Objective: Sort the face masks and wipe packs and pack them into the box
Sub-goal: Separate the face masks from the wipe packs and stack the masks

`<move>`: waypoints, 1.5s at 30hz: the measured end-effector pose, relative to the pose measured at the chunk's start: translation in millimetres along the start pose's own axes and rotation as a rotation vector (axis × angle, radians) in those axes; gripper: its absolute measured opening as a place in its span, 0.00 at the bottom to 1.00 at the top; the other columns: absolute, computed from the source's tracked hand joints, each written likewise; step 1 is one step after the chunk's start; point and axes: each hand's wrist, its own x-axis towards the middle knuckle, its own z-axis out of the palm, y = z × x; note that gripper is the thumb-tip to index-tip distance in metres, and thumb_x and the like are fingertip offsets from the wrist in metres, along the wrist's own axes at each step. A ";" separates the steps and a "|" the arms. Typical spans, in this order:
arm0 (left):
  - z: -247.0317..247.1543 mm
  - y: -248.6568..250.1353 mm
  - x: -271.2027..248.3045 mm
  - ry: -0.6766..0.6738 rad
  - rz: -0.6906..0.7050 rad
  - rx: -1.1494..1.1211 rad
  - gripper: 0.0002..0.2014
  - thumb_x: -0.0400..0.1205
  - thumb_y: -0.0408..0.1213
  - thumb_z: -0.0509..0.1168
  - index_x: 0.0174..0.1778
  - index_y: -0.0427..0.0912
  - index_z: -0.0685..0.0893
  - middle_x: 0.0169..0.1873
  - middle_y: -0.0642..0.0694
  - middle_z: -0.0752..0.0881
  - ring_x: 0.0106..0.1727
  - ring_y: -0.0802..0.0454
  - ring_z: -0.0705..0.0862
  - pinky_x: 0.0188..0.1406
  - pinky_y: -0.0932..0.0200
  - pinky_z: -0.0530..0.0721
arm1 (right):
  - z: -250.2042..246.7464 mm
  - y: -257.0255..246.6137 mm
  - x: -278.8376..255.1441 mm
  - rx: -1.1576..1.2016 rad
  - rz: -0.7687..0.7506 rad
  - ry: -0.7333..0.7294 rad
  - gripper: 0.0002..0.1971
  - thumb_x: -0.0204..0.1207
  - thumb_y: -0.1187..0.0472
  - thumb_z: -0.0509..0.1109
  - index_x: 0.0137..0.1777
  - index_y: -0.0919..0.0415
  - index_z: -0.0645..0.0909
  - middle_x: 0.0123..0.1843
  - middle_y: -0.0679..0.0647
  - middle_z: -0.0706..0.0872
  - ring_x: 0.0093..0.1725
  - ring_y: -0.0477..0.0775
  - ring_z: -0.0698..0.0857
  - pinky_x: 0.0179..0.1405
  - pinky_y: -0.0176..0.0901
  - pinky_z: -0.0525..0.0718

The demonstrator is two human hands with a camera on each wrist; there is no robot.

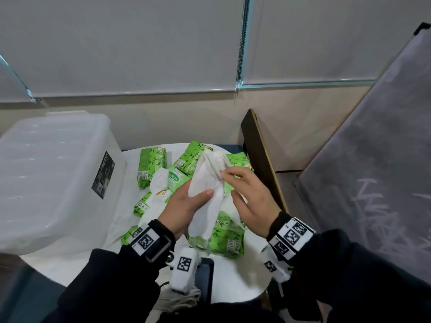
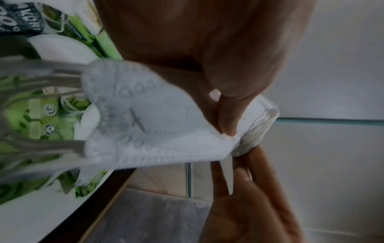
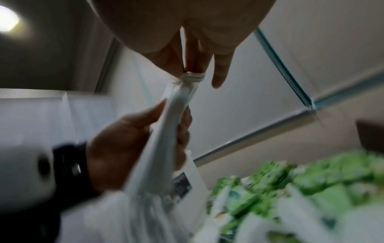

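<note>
A translucent plastic box (image 1: 53, 173) is seen at the left of the white round surface (image 1: 70, 264), with a dark label on its near-right wall. Its inside cannot be made out through the cloudy walls.

A stack of white face masks (image 1: 205, 194) is held above the middle of the surface, over the pile of packs. The stack is flat and folded, with stitched, embossed edges and thin ear loops that hang from its near end, as is shown in the left wrist view. The stack is gripped by the left hand (image 1: 186, 206), with the thumb laid across its top face and the fingers curled beneath. The far end of the stack is pinched by the fingertips of the right hand (image 1: 249, 201), while the other fingers of that hand are spread loosely.

Green wipe packs (image 1: 151, 167) printed with leaf patterns are scattered across the surface, from far to near, beneath and around the hands. One paler green pack (image 1: 176, 180) with a white label lies among them. More loose white masks (image 1: 159, 183) are lying among the packs, left of the held stack. A large green pack (image 1: 227, 236) lies on the near side, partly under the held stack.

A brown board (image 1: 263, 157) is leaned at the right of the surface.
</note>
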 end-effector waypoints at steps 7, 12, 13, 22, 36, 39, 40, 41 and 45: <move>-22.9 17.8 -13.8 0.006 0.229 0.120 0.20 0.88 0.31 0.67 0.77 0.45 0.79 0.67 0.45 0.89 0.70 0.44 0.86 0.70 0.45 0.83 | 23.4 -43.9 48.2 0.959 0.677 0.400 0.13 0.68 0.63 0.82 0.49 0.69 0.91 0.50 0.63 0.92 0.51 0.60 0.90 0.58 0.54 0.86; -68.8 48.6 -25.5 -0.127 0.284 0.278 0.22 0.87 0.32 0.69 0.77 0.49 0.79 0.68 0.46 0.88 0.71 0.46 0.85 0.75 0.36 0.80 | 44.2 -53.4 71.0 1.250 0.730 0.244 0.32 0.56 0.64 0.89 0.61 0.60 0.82 0.47 0.60 0.88 0.44 0.55 0.89 0.49 0.52 0.85; -78.4 55.7 -28.3 -0.176 0.276 0.276 0.22 0.87 0.31 0.69 0.78 0.46 0.78 0.69 0.45 0.87 0.72 0.45 0.85 0.75 0.37 0.80 | 47.9 -56.8 74.1 1.264 0.718 0.196 0.40 0.52 0.62 0.92 0.66 0.60 0.81 0.51 0.62 0.88 0.47 0.57 0.89 0.52 0.53 0.85; -122.0 99.8 -46.3 -0.392 -0.013 -0.087 0.15 0.82 0.30 0.68 0.66 0.36 0.83 0.51 0.43 0.93 0.50 0.48 0.92 0.47 0.56 0.89 | 87.6 -131.7 106.6 1.171 0.607 -0.058 0.32 0.72 0.64 0.71 0.78 0.71 0.73 0.73 0.72 0.82 0.72 0.71 0.81 0.76 0.67 0.77; -192.3 51.5 -54.7 -0.070 -0.310 -0.644 0.06 0.80 0.35 0.69 0.47 0.38 0.89 0.54 0.37 0.91 0.52 0.40 0.92 0.57 0.44 0.90 | 95.4 -90.9 124.5 1.179 1.085 0.861 0.46 0.46 0.58 0.80 0.73 0.64 0.80 0.62 0.63 0.91 0.58 0.70 0.91 0.62 0.72 0.83; -200.2 47.1 -60.4 0.018 -0.303 -0.847 0.07 0.86 0.36 0.64 0.46 0.38 0.85 0.51 0.40 0.90 0.53 0.41 0.91 0.66 0.42 0.86 | 106.5 -79.5 111.0 1.092 1.180 0.996 0.33 0.54 0.60 0.74 0.64 0.67 0.82 0.58 0.66 0.92 0.51 0.71 0.92 0.52 0.73 0.87; -201.8 47.8 -62.1 0.027 -0.312 -0.861 0.08 0.87 0.36 0.63 0.46 0.38 0.85 0.49 0.40 0.90 0.53 0.41 0.91 0.67 0.43 0.84 | 110.9 -80.4 109.0 1.068 1.193 1.030 0.30 0.56 0.61 0.73 0.62 0.67 0.83 0.57 0.66 0.92 0.50 0.71 0.92 0.50 0.71 0.88; -202.8 50.0 -63.8 0.027 -0.321 -0.820 0.08 0.88 0.36 0.62 0.47 0.39 0.84 0.47 0.41 0.89 0.52 0.42 0.91 0.66 0.44 0.83 | 114.9 -86.3 107.7 1.045 1.178 1.047 0.25 0.60 0.62 0.73 0.59 0.68 0.83 0.58 0.66 0.91 0.50 0.70 0.92 0.50 0.67 0.89; -196.3 69.9 -60.9 0.059 -0.237 -0.338 0.09 0.88 0.32 0.63 0.45 0.36 0.87 0.36 0.43 0.89 0.39 0.47 0.87 0.50 0.49 0.83 | 136.5 -121.2 105.8 0.770 0.905 0.861 0.16 0.76 0.65 0.69 0.64 0.67 0.82 0.59 0.61 0.91 0.57 0.60 0.91 0.50 0.50 0.90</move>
